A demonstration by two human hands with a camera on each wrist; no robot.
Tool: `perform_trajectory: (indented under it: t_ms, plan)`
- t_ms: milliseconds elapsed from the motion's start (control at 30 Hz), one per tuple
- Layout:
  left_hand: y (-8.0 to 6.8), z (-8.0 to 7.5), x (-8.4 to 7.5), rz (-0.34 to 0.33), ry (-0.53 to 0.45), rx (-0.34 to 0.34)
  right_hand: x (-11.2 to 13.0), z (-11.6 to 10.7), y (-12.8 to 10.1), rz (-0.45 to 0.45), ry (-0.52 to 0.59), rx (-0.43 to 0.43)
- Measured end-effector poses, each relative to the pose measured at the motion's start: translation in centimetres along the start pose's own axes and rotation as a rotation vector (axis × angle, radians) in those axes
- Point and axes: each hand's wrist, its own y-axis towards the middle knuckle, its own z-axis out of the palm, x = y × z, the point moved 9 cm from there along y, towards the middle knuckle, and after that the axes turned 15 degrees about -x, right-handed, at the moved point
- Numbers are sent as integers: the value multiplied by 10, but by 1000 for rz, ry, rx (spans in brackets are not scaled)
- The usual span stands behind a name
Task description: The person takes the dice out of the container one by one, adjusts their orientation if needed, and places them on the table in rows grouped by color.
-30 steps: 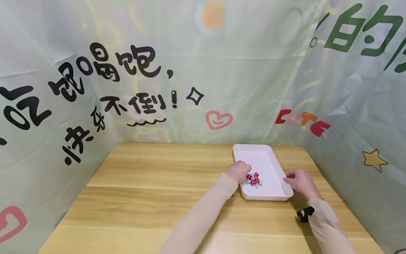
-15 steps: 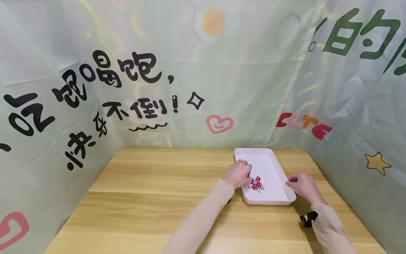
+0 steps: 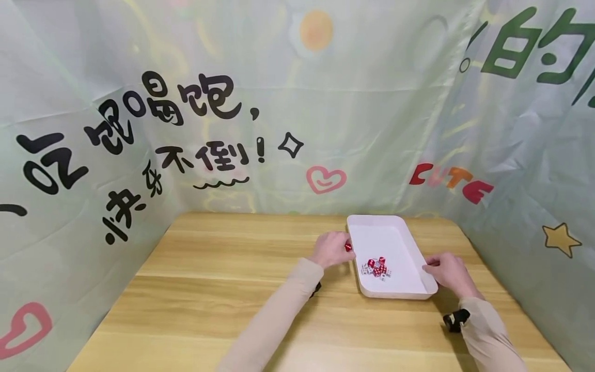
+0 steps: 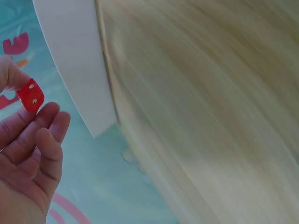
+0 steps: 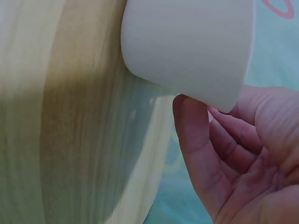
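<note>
One red die sits pinched in the fingers of the left hand, just beside the left rim of a white tray.
Across the wooden worktop, the right hand pinches the tray's right edge in its fingers; inside, red and white dice cluster toward the near left corner.

Pale green patterned fabric walls on three sides of a wood-grain tabletop

Printed cloth walls on three sides of a wood-grain table mark a booth-like workspace.
</note>
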Motion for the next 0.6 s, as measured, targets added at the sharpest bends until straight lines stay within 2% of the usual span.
perform_trajectory:
  t_ms: [133,267,400,500,600]
  plan:
    - [-1,0,17,-43,-59,27,2,2,3,-6,0,5]
    - [-3,7,37,-75,-62,61,6,6,4,-17,2,15]
    - [-7,15,56,-145,-88,106,9,13,5,-17,12,25]
    - [-11,19,65,-183,-69,135,10,18,5,-9,29,34]
    - [-12,22,68,-197,-29,155,10,18,5,-22,38,38]
